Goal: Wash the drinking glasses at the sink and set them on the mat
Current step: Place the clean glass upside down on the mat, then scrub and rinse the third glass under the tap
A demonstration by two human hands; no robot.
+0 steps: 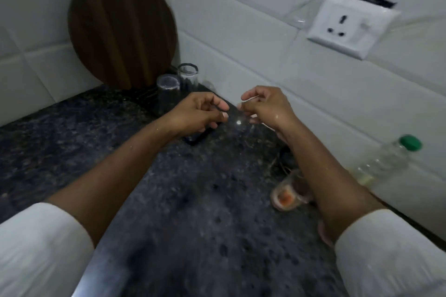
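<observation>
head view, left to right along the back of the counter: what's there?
Round wooden board → two upturned glasses on the dark mat → left hand → right hand → wall socket → green-capped bottle.
</observation>
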